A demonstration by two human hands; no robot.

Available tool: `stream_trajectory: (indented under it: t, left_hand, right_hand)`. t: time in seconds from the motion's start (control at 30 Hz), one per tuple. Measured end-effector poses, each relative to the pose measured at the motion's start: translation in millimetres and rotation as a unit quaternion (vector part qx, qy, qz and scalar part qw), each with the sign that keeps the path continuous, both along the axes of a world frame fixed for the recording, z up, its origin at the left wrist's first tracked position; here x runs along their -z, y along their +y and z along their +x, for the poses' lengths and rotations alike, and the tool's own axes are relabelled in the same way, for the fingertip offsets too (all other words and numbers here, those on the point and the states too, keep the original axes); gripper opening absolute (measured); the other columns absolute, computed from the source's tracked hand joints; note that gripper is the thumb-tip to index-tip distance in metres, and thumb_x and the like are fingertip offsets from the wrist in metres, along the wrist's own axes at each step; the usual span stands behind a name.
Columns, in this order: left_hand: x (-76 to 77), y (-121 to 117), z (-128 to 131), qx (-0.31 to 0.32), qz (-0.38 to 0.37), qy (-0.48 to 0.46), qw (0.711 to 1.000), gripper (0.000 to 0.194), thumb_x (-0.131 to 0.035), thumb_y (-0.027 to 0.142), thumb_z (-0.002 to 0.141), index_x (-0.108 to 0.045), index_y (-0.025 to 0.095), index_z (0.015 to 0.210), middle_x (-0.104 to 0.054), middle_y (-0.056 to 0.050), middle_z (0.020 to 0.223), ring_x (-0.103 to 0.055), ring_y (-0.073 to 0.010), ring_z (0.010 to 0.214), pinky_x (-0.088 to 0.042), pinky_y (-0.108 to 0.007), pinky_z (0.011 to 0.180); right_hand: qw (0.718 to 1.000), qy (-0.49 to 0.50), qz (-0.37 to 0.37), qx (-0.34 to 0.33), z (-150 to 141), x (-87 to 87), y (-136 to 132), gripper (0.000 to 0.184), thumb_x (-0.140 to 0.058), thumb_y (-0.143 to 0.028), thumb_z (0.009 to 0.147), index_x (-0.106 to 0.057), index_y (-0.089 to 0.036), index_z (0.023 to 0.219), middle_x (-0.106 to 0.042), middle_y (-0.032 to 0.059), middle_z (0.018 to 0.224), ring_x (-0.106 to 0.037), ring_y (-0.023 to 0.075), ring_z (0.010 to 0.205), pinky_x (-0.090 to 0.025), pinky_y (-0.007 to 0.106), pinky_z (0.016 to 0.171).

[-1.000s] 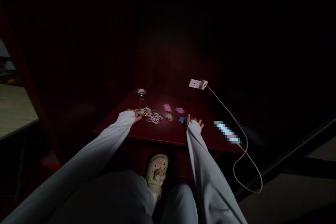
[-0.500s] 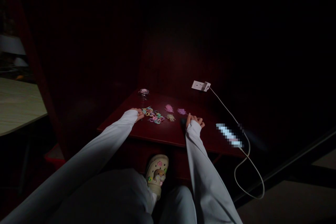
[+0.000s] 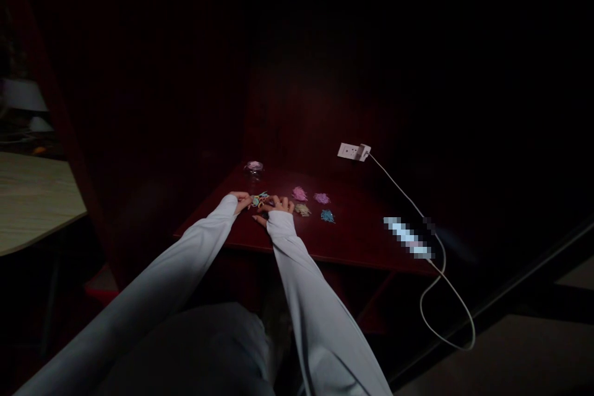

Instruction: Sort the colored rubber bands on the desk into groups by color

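A heap of small coloured elastic rings (image 3: 260, 200) lies on a dark red table (image 3: 352, 241). My left hand (image 3: 242, 201) rests at the heap's left edge, fingers curled against the rings. My right hand (image 3: 275, 206) lies over the heap's right side, fingers bent down onto the rings; what it grips is too small to make out. To the right lie sorted little piles: pink (image 3: 299, 193), yellow (image 3: 302, 210), purple (image 3: 321, 198) and blue (image 3: 327, 216). Both arms wear pale long sleeves.
A small glass jar (image 3: 254, 168) stands at the table's back. A white wall socket (image 3: 353, 151) holds a charger whose cable (image 3: 431, 288) runs down to a phone (image 3: 408, 238) near the right edge. A light wooden table (image 3: 32, 198) is at far left. The room is dark.
My right hand has moved left from beside the blue pile onto the mixed heap of rings, leaving the blue pile uncovered. My left hand stayed at the heap.
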State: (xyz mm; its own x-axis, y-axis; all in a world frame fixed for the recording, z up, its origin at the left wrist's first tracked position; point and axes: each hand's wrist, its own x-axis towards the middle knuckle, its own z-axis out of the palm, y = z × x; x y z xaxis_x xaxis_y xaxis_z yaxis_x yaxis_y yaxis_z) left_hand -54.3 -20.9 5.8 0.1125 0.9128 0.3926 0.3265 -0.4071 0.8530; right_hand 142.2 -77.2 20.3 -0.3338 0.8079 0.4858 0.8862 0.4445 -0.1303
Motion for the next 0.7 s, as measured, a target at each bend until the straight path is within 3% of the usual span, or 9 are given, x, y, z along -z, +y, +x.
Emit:
stream_trajectory:
  t: [0.27,0.4,0.53,0.7]
  left_hand:
    - [-1.7,3,4,-0.061,0.0,-0.07,0.996,0.053,-0.067,0.067,0.073,-0.052,0.023,0.046,-0.066,-0.004,0.055,-0.059,-0.0168,0.058,-0.044,-0.027,0.06]
    - [-3.3,1,5,-0.056,-0.016,-0.058,0.997,0.054,-0.066,0.065,0.079,-0.052,0.023,0.048,-0.067,-0.005,0.058,-0.066,-0.0197,0.067,-0.049,-0.028,0.068]
    - [-4.7,2,4,-0.057,-0.024,-0.045,0.997,0.056,-0.064,0.069,0.079,-0.05,0.024,0.048,-0.068,-0.006,0.059,-0.066,-0.0214,0.07,-0.049,-0.029,0.067]
    - [-7.6,-3,1,-0.046,-0.035,-0.009,0.998,0.054,-0.064,0.068,0.077,-0.05,0.023,0.05,-0.062,-0.004,0.055,-0.056,-0.0176,0.061,-0.041,-0.027,0.059]
  right_hand:
    - [0.999,-0.025,-0.02,0.007,2,1.0,5,0.026,-0.066,-0.046,0.105,-0.08,-0.025,0.107,-0.065,0.0097,0.135,-0.047,0.0272,0.121,-0.032,0.037,0.096]
    - [1.0,-0.012,-0.024,-0.004,2,5.4,7,0.026,-0.066,-0.045,0.106,-0.079,-0.022,0.106,-0.066,0.0101,0.13,-0.048,0.0266,0.12,-0.033,0.037,0.094]
    - [0.999,0.029,-0.031,-0.017,5,6.5,10,0.021,-0.068,-0.042,0.105,-0.081,-0.025,0.104,-0.067,0.0073,0.126,-0.048,0.0254,0.12,-0.034,0.036,0.096]
    - [0.992,0.12,-0.027,0.033,6,10.1,11,0.021,-0.069,-0.041,0.104,-0.082,-0.026,0.095,-0.068,0.0054,0.117,-0.051,0.0244,0.115,-0.037,0.035,0.095]
